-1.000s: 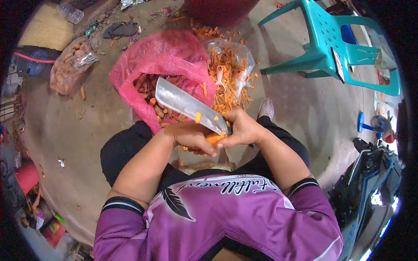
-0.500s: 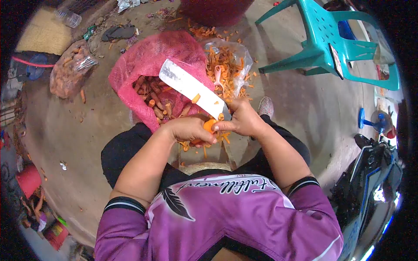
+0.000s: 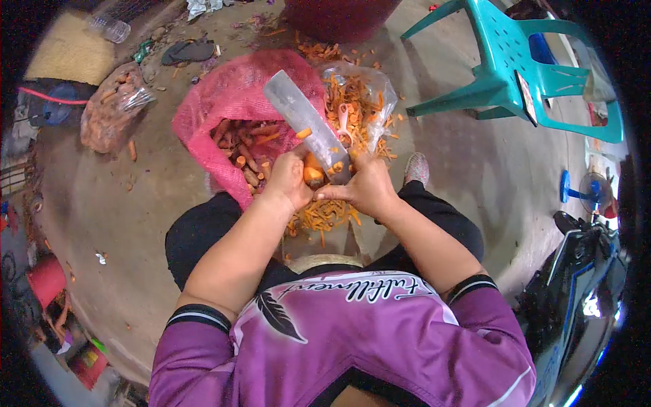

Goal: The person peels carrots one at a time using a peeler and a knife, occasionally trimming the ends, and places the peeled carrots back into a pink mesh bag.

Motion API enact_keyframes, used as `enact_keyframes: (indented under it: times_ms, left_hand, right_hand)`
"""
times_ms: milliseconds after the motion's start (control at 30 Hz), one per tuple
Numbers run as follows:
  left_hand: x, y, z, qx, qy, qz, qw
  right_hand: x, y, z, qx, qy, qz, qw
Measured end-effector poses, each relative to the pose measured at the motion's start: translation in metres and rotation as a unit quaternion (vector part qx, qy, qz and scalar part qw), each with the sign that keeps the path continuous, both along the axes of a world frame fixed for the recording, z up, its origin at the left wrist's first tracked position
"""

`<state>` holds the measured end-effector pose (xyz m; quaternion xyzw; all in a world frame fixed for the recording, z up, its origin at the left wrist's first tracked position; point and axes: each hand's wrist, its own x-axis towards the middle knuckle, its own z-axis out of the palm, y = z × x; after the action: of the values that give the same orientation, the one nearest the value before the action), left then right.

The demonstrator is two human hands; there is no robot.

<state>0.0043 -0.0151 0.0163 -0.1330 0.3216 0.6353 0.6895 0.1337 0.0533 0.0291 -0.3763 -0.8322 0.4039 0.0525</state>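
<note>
My left hand [image 3: 288,182] is wrapped around a carrot [image 3: 313,175], whose orange end points toward me. My right hand [image 3: 371,184] grips a broad-bladed knife [image 3: 290,102] near its heel, and most of the handle is hidden by the fingers. Forward and to the left the blade slants, with bits of carrot stuck to it. The two hands are close together, the carrot beside the blade. Below them lies a heap of orange carrot shavings [image 3: 322,216]. Just beyond, a pink mesh sack [image 3: 237,85] gapes toward me with several carrots [image 3: 245,157] inside.
A pink peeler [image 3: 344,121] rests on carrot scraps in a clear plastic bag [image 3: 385,98]. Another bag of carrots [image 3: 112,115] sits at the left. A teal plastic chair [image 3: 498,81] stands at the right, above a motorcycle [image 3: 576,298]. A slipper [image 3: 188,51] lies at the back.
Both hands have shifted forward, and the left hand has turned so the carrot points back toward me. The knife has swung to a steeper angle. The shavings below show more fully.
</note>
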Motion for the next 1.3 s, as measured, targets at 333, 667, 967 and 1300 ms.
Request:
enact_keyframes:
  times_ms: [333,667,967,1300]
  left_hand:
    - [0.006,0.004,-0.008,-0.098,0.018,0.027,0.995]
    - [-0.002,0.003,-0.012,-0.02,0.133,-0.015,0.991]
    - [-0.005,-0.006,0.021,0.084,0.741,-0.292,0.598]
    - [-0.012,-0.008,0.04,0.112,0.612,-0.436,0.65]
  right_hand:
    - [-0.006,-0.01,-0.001,0.097,-0.048,-0.006,0.994]
    - [-0.002,0.02,-0.008,-0.192,0.041,-0.076,0.978]
    - [0.014,0.027,0.002,-0.339,0.077,-0.016,0.938]
    - [0.014,0.027,0.007,-0.232,0.038,0.085,0.968]
